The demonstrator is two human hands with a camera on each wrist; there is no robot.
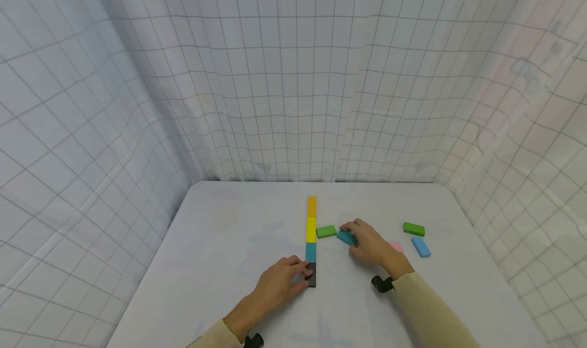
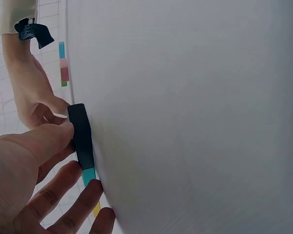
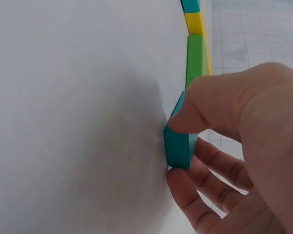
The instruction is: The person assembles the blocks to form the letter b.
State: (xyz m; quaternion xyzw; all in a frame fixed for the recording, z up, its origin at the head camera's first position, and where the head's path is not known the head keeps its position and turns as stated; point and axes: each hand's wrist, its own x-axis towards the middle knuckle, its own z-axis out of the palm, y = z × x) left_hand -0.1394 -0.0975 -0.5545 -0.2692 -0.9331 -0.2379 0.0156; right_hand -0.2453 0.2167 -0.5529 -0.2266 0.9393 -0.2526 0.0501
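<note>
A straight row runs away from me on the white table, made of a black block [image 1: 312,280], a teal block [image 1: 311,252], a yellow block [image 1: 311,229] and an orange block [image 1: 312,206]. My left hand [image 1: 278,283] holds the black block at the row's near end, thumb and fingertips on it. A green block [image 1: 326,231] sticks out to the right from beside the yellow one. Beyond its right end, my right hand [image 1: 369,245] pinches a second teal block [image 3: 177,148] between thumb and fingers. That block lies at an angle, its far end close to the green block.
Right of my right hand lie another green block [image 1: 414,229] and a light blue block [image 1: 421,247]. A pink block [image 1: 396,246] is partly hidden behind my right wrist. White gridded curtains [image 1: 293,108] enclose the table [image 1: 220,266] at the back and both sides.
</note>
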